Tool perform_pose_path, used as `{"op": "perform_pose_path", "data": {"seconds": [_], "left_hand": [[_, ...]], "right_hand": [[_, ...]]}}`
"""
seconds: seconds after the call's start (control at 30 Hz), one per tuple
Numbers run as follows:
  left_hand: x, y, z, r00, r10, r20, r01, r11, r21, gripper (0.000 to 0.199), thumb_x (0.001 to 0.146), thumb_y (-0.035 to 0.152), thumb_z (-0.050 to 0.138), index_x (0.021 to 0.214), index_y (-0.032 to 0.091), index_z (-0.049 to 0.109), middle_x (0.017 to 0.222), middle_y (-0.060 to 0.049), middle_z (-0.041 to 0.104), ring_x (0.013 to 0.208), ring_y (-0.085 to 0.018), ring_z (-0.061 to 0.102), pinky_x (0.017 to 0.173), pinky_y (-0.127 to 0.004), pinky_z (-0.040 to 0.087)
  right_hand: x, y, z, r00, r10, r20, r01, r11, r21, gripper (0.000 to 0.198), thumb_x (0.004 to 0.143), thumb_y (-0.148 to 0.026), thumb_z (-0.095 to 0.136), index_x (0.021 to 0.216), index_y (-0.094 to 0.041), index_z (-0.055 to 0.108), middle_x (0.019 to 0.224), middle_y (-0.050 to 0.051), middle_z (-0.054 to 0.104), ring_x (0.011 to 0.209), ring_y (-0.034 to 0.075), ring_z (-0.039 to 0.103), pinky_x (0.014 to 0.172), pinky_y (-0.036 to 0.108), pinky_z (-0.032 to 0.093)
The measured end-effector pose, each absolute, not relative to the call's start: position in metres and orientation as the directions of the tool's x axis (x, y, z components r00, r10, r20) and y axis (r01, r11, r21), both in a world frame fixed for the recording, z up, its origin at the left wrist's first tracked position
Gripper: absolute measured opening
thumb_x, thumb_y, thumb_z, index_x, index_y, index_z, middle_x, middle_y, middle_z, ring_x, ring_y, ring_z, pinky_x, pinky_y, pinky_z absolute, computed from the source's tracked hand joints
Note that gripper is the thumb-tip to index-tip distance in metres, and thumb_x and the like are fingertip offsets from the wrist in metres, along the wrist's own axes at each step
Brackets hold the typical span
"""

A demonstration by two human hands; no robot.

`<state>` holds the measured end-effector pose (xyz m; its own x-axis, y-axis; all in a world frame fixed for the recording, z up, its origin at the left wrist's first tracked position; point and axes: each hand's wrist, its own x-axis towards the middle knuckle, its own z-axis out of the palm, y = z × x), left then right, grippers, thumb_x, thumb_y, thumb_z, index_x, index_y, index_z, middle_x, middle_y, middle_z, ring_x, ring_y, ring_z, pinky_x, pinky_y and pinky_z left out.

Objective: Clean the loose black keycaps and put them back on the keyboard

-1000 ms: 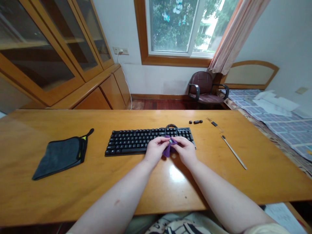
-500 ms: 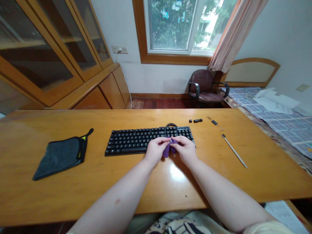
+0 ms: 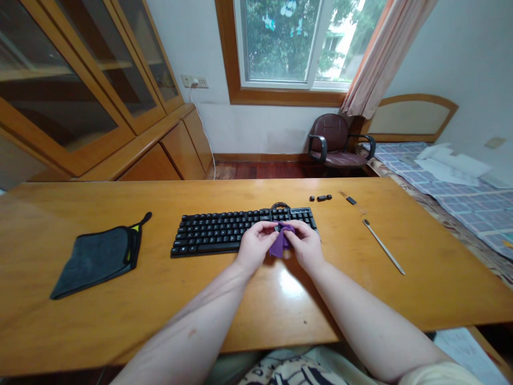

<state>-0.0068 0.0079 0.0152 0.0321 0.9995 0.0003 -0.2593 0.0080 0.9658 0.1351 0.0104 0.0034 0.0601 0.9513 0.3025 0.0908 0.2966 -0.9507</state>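
Over the front right part of a black keyboard (image 3: 216, 230), both my hands meet at a purple cloth (image 3: 279, 246). My right hand (image 3: 308, 246) is closed, pinching the cloth between thumb and fingers. Fingertips of my left hand (image 3: 256, 243) pinch a small dark piece (image 3: 276, 228) against the cloth; it looks like a keycap, mostly hidden. A fold of the cloth hangs down between the hands. Several loose black keycaps (image 3: 321, 198) lie behind the keyboard's right end.
A folded grey cloth (image 3: 98, 256) with a black edge lies at the left of the wooden table (image 3: 160, 321). To the right are a small black tool with thin wire ends (image 3: 351, 200) and a slim brush (image 3: 383, 247). Beyond the table stands a chair (image 3: 331, 133).
The purple cloth has shifted and bunched differently, with more of it gathered at my right fingers. My left fingers have opened slightly around the small dark piece, which shows more now.
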Motion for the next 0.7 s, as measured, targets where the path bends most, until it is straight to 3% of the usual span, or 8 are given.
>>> {"op": "perform_pose_path", "data": {"seconds": [0.2,0.43,0.6,0.7], "left_hand": [[-0.0123,0.0087,0.0186,0.094,0.99,0.106,-0.103,-0.096,0.99,0.023,0.073,0.024,0.063,0.094,0.019,0.07,0.104,-0.008,0.065,0.1,-0.02,0.058,0.095,-0.035,0.042],[-0.0117,0.0105,0.0155,0.079,0.988,0.136,-0.074,-0.13,0.989,0.025,0.069,0.023,0.067,0.094,0.022,0.071,0.103,-0.006,0.061,0.099,-0.019,0.057,0.093,-0.033,0.044],[-0.0092,0.0108,0.0139,0.065,0.997,0.032,-0.24,-0.015,0.971,0.033,0.066,0.023,0.07,0.099,0.018,0.066,0.098,-0.007,0.066,0.092,-0.018,0.06,0.089,-0.034,0.046],[-0.0085,0.0116,0.0128,0.049,0.999,0.01,-0.278,0.003,0.961,0.028,0.064,0.021,0.071,0.091,0.017,0.065,0.091,-0.005,0.067,0.086,-0.017,0.062,0.085,-0.033,0.048]], "right_hand": [[0.1342,0.0125,0.0018,0.071,0.971,0.228,0.027,0.226,-0.974,0.015,0.071,-0.028,0.064,0.084,-0.021,0.064,0.084,0.004,0.066,0.08,0.019,0.063,0.077,0.035,0.052],[0.1342,0.0108,0.0025,0.054,0.958,0.283,0.078,0.278,-0.957,0.012,0.072,-0.028,0.065,0.082,-0.021,0.065,0.085,0.004,0.066,0.082,0.019,0.062,0.078,0.034,0.051],[0.1337,0.0123,0.0001,0.075,0.972,0.224,0.01,0.223,-0.975,0.017,0.073,-0.028,0.064,0.089,-0.021,0.065,0.089,0.005,0.067,0.083,0.019,0.062,0.079,0.036,0.051],[0.1356,0.0128,0.0015,0.059,0.967,0.249,0.01,0.249,-0.968,0.018,0.073,-0.025,0.063,0.091,-0.022,0.066,0.092,0.005,0.066,0.087,0.019,0.062,0.083,0.036,0.05]]}}
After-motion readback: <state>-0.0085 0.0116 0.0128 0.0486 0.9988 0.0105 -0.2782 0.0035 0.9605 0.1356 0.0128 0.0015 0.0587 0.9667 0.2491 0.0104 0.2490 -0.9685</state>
